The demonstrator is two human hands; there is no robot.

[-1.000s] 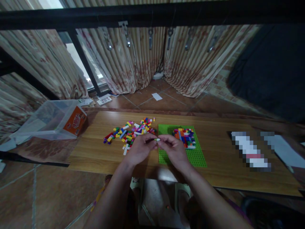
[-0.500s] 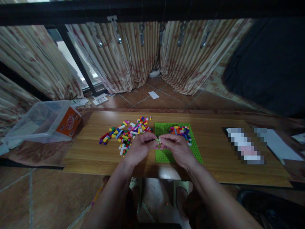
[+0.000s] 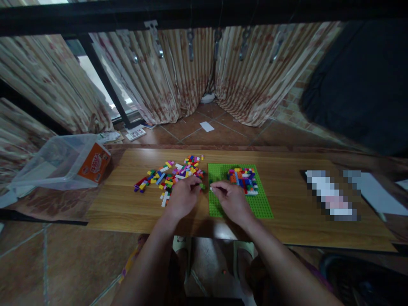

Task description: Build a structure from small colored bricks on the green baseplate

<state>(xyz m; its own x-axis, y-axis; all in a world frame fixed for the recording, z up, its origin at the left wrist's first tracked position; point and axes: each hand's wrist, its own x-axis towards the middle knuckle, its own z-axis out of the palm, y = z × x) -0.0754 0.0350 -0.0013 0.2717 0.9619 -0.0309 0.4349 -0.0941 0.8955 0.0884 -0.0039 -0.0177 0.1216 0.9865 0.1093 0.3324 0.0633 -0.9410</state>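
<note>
My left hand (image 3: 184, 196) pinches a small green brick (image 3: 202, 186) between thumb and fingertips, just left of the baseplate. Close by, my right hand (image 3: 232, 197) grips a small white piece (image 3: 211, 188), apparently a brick, above the left part of the green baseplate (image 3: 219, 170). A built block of coloured bricks (image 3: 245, 179) is on that plate, partly behind my right hand. Many loose bricks (image 3: 178, 172) lie in a spread pile on the table, behind and left of my left hand, which hides some of them.
The wooden table (image 3: 302, 229) runs across the view. A clear plastic bin (image 3: 63, 163) with an orange label stands at the left. On the right lie a blurred-out flat object (image 3: 331, 197) and a white sheet (image 3: 379, 193). Curtains (image 3: 172, 76) hang behind.
My hands have moved apart from where they met over the plate's left edge. The green and white pieces, together between my fingers before, are now separate, one in each hand.
</note>
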